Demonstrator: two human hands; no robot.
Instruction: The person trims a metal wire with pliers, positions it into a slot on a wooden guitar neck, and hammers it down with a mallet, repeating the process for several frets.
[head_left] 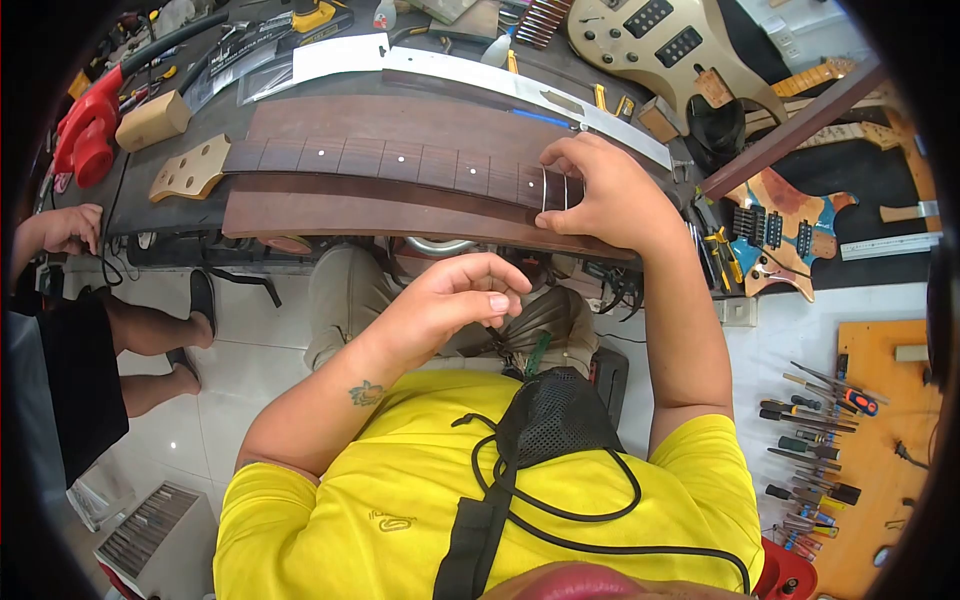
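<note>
A bass guitar neck (400, 160), with a pale four-hole headstock (190, 168) and a dark dotted fretboard, lies across a brown board (310, 210) on the bench. My right hand (605, 190) reaches over the neck's right end. Its thumb and forefinger span the fretboard, pinching a silver fret wire (545, 188) at its two ends. Another shiny fret (567, 193) sits just right of it, partly under the hand. Above my lap hovers my left hand (450, 300), fingers loosely curled and thumb apart, with nothing visible in it.
A white strip (600, 123) and a wooden block (155, 120) lie behind the neck. A red power tool (88, 135) stands at the left, near another person's hand (70, 230). Guitar bodies (650, 40) lie to the right, with a hand-tool rack (820, 450) below.
</note>
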